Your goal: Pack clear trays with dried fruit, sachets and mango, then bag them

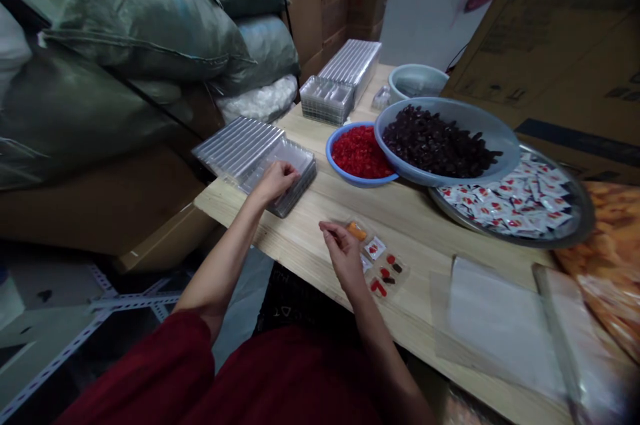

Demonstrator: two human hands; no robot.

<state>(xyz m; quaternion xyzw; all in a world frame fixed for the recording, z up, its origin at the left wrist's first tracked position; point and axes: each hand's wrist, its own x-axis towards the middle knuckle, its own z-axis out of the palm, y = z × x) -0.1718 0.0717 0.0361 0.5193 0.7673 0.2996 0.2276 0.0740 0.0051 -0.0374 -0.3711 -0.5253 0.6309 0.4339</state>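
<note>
My left hand (278, 181) is over the near stack of clear plastic trays (299, 193), its fingers bent together at the stack's top; what they hold, if anything, is too small to tell. Beside a filled clear tray (383, 253) is my right hand (344, 249), thumb and fingertips close together, with any content hidden. That tray lies flat on the table, its compartments holding an orange piece (357, 231), a small white packet (375, 248), and red and dark pieces (387, 275). The hand partly covers its left side.
A blue bowl of red pieces (346, 175), a bowl of dark pieces (393, 168) and a metal pan of packets (586, 215) stand behind. More tray stacks (327, 102) are farther back. Plastic sheets (500, 318) lie at the right; big sacks (150, 18) rise left.
</note>
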